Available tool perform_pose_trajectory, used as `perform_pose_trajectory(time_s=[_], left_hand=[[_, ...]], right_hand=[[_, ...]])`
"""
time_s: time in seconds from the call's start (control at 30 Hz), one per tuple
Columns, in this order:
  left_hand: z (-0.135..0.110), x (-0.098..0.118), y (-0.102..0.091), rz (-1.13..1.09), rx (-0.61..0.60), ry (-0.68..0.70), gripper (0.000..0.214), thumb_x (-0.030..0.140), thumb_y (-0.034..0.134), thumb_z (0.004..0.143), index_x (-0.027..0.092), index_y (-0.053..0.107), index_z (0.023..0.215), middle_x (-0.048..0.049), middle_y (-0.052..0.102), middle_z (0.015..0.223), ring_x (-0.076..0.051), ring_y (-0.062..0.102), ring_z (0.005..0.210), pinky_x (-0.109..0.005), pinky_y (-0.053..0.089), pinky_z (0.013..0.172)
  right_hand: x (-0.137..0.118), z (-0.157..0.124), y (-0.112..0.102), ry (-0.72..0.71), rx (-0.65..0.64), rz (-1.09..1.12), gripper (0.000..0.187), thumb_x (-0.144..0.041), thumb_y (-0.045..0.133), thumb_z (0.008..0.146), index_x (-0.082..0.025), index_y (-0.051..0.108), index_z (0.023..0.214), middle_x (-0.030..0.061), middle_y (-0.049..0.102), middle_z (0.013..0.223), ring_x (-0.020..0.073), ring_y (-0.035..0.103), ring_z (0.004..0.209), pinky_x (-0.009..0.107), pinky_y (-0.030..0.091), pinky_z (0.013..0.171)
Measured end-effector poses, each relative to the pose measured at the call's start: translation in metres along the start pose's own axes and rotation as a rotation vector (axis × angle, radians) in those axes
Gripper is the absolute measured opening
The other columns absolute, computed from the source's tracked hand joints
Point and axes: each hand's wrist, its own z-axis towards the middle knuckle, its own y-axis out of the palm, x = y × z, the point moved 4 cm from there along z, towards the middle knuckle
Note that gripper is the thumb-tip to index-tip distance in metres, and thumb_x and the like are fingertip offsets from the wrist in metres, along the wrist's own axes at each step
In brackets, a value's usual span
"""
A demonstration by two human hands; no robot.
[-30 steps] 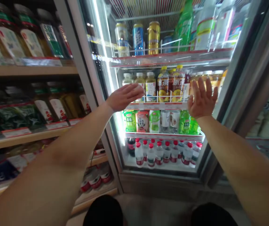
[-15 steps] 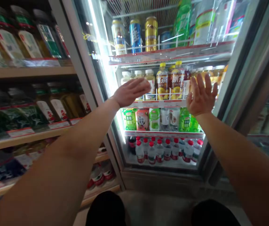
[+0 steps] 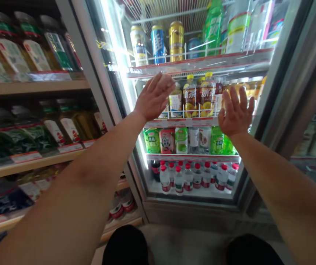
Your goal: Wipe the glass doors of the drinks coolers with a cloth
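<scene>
Both my hands are raised before a lit drinks fridge with a glass front. My left hand is open, fingers stretched up and to the right, in front of the pale-labelled bottles on the second shelf. My right hand is open too, palm forward with fingers spread, before the amber bottles at that shelf's right end. Neither holds anything; whether they touch the glass I cannot tell. Between them stand iced tea bottles with yellow caps. Below are green bottles and a pink bottle.
Cans, among them a gold can, and a large green bottle fill the fridge's top shelf. Red-capped water bottles stand at the bottom. Wooden shelves with bottles are on the left. A metal frame borders the right.
My left hand has turned upward, its fingers rising and spreading from a flatter pose. My right hand stays nearly in place, still spread.
</scene>
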Motion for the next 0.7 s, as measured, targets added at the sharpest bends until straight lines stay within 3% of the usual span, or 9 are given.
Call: perform_pose_trajectory(time_s=[0.07,0.1,0.17,0.23,0.33,0.43,0.53,0.63,0.7], left_hand=[[-0.005,0.011,0.008,-0.003,0.063,-0.067,0.070,0.031,0.052,0.106,0.020,0.032,0.172,-0.0107,0.025,0.179,-0.040,0.003,0.167,-0.067,0.012,0.135],[-0.012,0.024,0.014,-0.004,0.056,-0.035,0.071,0.034,0.053,0.106,0.018,0.032,0.171,-0.0122,0.026,0.179,-0.041,0.004,0.167,-0.067,0.013,0.135],[-0.030,0.055,0.028,0.003,-0.012,0.139,0.066,0.035,0.054,0.106,0.019,0.039,0.169,-0.0112,0.035,0.175,-0.039,0.013,0.167,-0.061,0.017,0.137],[-0.041,0.072,0.036,0.014,-0.091,0.298,0.062,0.033,0.054,0.107,0.021,0.042,0.167,-0.0077,0.040,0.173,-0.033,0.022,0.166,-0.054,0.021,0.137],[-0.023,0.055,0.028,0.030,-0.082,0.326,0.062,0.028,0.050,0.109,0.024,0.037,0.169,-0.0049,0.037,0.175,-0.030,0.021,0.166,-0.051,0.020,0.138],[0.014,0.025,0.016,0.034,0.059,0.102,0.062,0.026,0.041,0.111,0.023,0.030,0.172,-0.0078,0.028,0.179,-0.032,0.010,0.168,-0.056,0.016,0.137],[0.024,0.036,0.023,0.014,0.117,0.000,0.063,0.033,0.042,0.112,0.019,0.029,0.172,-0.0110,0.024,0.179,-0.035,0.002,0.168,-0.061,0.010,0.137],[0.010,0.078,0.041,-0.009,0.005,0.231,0.063,0.038,0.045,0.112,0.017,0.032,0.170,-0.0088,0.030,0.178,-0.032,0.006,0.168,-0.054,0.010,0.139],[0.002,0.089,0.046,-0.008,-0.067,0.382,0.061,0.036,0.044,0.113,0.018,0.033,0.170,-0.0067,0.032,0.177,-0.028,0.011,0.168,-0.048,0.010,0.140]], right_hand=[[0.001,-0.001,0.002,-0.013,0.012,0.003,0.065,-0.036,0.039,0.104,-0.022,0.042,0.168,0.0076,0.038,0.173,0.0335,0.027,0.164,0.067,0.018,0.131],[0.002,-0.001,0.002,-0.018,0.015,0.006,0.065,-0.036,0.038,0.105,-0.023,0.042,0.168,0.0077,0.038,0.173,0.0333,0.027,0.164,0.067,0.018,0.131],[0.002,-0.001,0.002,-0.021,0.020,0.012,0.065,-0.036,0.038,0.105,-0.023,0.041,0.168,0.0081,0.038,0.173,0.0336,0.027,0.164,0.067,0.018,0.131],[0.001,-0.001,0.002,-0.012,0.010,0.016,0.065,-0.036,0.039,0.104,-0.022,0.043,0.167,0.0090,0.037,0.173,0.0344,0.027,0.164,0.068,0.018,0.131],[0.000,0.000,0.001,0.006,-0.015,0.025,0.065,-0.037,0.039,0.104,-0.020,0.043,0.167,0.0097,0.038,0.173,0.0353,0.026,0.164,0.069,0.018,0.130],[0.000,0.000,0.000,0.006,-0.006,0.036,0.065,-0.037,0.037,0.105,-0.021,0.043,0.167,0.0091,0.037,0.173,0.0342,0.026,0.164,0.067,0.016,0.131],[0.001,0.000,0.001,0.010,-0.006,0.052,0.065,-0.037,0.037,0.104,-0.021,0.043,0.167,0.0093,0.037,0.173,0.0342,0.026,0.164,0.067,0.015,0.131],[0.001,0.000,0.003,0.021,-0.017,0.058,0.065,-0.038,0.038,0.104,-0.021,0.043,0.167,0.0103,0.039,0.173,0.0354,0.028,0.164,0.069,0.015,0.131],[0.001,0.000,0.002,0.020,-0.008,0.058,0.065,-0.038,0.037,0.104,-0.022,0.043,0.167,0.0102,0.040,0.172,0.0346,0.028,0.163,0.067,0.014,0.131]])
